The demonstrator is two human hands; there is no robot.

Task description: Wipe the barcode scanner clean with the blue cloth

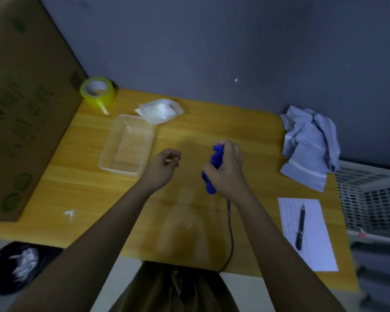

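Our right hand (227, 170) squeezed the soft blue cloth (214, 167) around what we guessed was the hard, light scanner, while our left hand (164, 164), at nine o'clock, held nothing.

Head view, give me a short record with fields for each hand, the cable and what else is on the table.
right hand: closed around bunched blue cloth
left hand: empty, fingers loosely curled
scanner: hidden, cannot confirm
cable: runs from under right hand off table's near edge
table: clear tub, tape roll, pen on paper
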